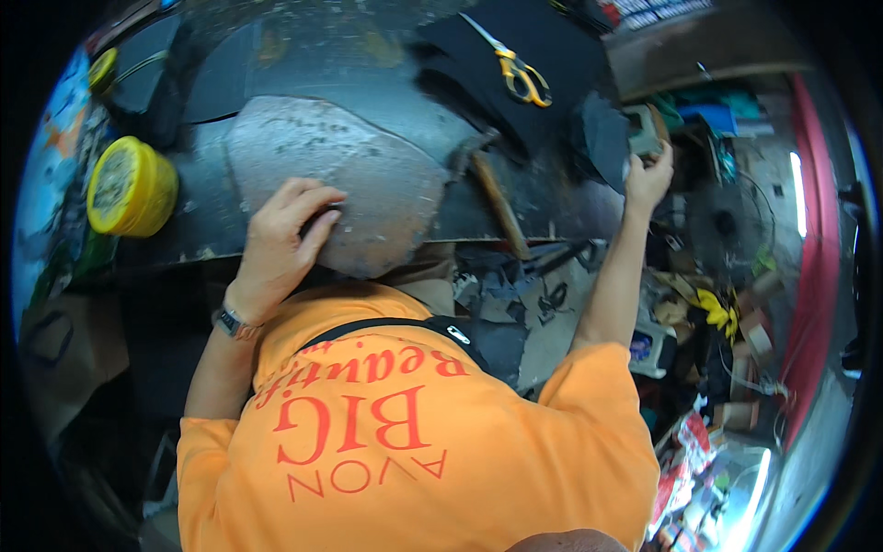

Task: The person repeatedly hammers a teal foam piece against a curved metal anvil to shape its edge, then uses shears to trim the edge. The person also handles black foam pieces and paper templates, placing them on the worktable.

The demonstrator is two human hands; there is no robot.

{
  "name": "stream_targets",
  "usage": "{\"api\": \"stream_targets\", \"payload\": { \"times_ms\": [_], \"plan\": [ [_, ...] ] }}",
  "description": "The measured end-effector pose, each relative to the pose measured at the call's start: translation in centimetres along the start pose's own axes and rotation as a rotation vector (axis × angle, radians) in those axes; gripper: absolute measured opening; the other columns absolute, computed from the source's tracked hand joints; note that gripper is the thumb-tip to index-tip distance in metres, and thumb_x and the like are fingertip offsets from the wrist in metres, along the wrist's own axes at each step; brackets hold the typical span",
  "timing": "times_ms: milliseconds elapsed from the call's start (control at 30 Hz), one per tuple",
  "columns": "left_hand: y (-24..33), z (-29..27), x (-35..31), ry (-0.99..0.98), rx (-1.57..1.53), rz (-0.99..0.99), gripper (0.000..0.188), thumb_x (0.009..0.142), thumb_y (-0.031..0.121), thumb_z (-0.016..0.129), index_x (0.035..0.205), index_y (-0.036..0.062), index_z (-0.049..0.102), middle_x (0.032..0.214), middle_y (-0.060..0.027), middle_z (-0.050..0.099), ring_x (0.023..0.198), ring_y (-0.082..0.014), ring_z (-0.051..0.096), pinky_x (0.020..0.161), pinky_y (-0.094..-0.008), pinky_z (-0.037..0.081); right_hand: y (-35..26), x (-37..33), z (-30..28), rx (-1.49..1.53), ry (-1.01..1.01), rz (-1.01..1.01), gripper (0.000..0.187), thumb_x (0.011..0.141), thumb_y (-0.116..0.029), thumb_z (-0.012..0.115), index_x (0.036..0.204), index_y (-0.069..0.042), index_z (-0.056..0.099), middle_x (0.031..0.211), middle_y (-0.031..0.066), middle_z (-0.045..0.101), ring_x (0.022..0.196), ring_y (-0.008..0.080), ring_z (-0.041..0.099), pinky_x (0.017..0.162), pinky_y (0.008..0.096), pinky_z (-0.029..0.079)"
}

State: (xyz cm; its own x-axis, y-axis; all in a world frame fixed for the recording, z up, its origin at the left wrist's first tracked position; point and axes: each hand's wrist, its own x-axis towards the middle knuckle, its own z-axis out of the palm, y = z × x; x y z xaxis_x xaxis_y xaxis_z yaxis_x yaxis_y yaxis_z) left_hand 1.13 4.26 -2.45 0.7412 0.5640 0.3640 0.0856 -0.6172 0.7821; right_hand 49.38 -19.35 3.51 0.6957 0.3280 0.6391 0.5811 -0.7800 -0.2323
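My left hand (285,230) rests over a worn, rounded grey slab (322,152) on the dark workbench. Its fingers are curled, with thumb and forefinger close together; whatever is between them is too small to make out. Out at the bench's right end, my right hand (651,177) has its fingers closed at the lower edge of a grey-green object (644,129) whose kind I cannot tell. Close beside that hand lies a piece of dark sheet material (602,143). A hammer (499,204) with a wooden handle lies between my hands, right of the slab.
Yellow-handled scissors (521,78) lie on black sheet material (460,46) at the far side. A yellow tub (131,187) stands at the bench's left. Scraps (552,299) fill the space under the front edge. A fan (727,225) and clutter are at right.
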Motion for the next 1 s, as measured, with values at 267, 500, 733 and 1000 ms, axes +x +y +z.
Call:
{"api": "stream_targets", "payload": {
  "times_ms": [267,500,733,1000],
  "plan": [
    [-1.2,-4.0,4.4,0.027,0.056,-0.116,0.018,0.093,0.013,0.07,0.108,0.004,0.073,0.1,-0.0122,0.069,0.086,-0.0268,0.068,0.076,-0.0343,0.053,-20.0,-14.1,-2.0,0.615,-0.413,-0.51,0.051,0.09,-0.013,0.073,0.139,-0.005,0.058,0.138,0.0173,0.058,0.133,0.0344,0.052,0.109,0.0443,0.041],
    [-8.2,-5.7,10.2,0.255,0.836,-0.166,0.054,0.088,0.037,0.077,0.13,0.0057,0.064,0.13,-0.0214,0.061,0.119,-0.0376,0.061,0.099,-0.0481,0.049,-23.4,-18.3,0.2,0.365,-0.476,-0.798,0.05,0.094,-0.035,0.067,0.136,-0.008,0.062,0.138,0.0149,0.061,0.136,0.0341,0.049,0.118,0.06,0.024],
    [-12.3,-6.4,14.4,0.09,0.862,-0.514,0.063,0.085,0.047,0.078,0.125,-0.0002,0.065,0.126,-0.0276,0.064,0.12,-0.0424,0.061,0.099,-0.0506,0.051,-23.0,-18.7,0.7,0.452,-0.418,-0.728,0.043,0.091,-0.028,0.07,0.129,-0.008,0.068,0.13,0.0119,0.066,0.117,0.0294,0.06,0.117,0.0586,0.026],
    [-10.8,-6.9,15.4,-0.053,0.886,-0.366,0.024,0.087,0.015,0.068,0.102,-0.003,0.076,0.102,-0.0287,0.072,0.097,-0.0424,0.072,0.092,-0.0482,0.057,-23.0,-18.9,0.9,0.487,-0.377,-0.702,0.04,0.088,-0.026,0.072,0.125,-0.009,0.07,0.126,0.0113,0.068,0.114,0.0291,0.061,0.115,0.0585,0.029]
  ]
}}
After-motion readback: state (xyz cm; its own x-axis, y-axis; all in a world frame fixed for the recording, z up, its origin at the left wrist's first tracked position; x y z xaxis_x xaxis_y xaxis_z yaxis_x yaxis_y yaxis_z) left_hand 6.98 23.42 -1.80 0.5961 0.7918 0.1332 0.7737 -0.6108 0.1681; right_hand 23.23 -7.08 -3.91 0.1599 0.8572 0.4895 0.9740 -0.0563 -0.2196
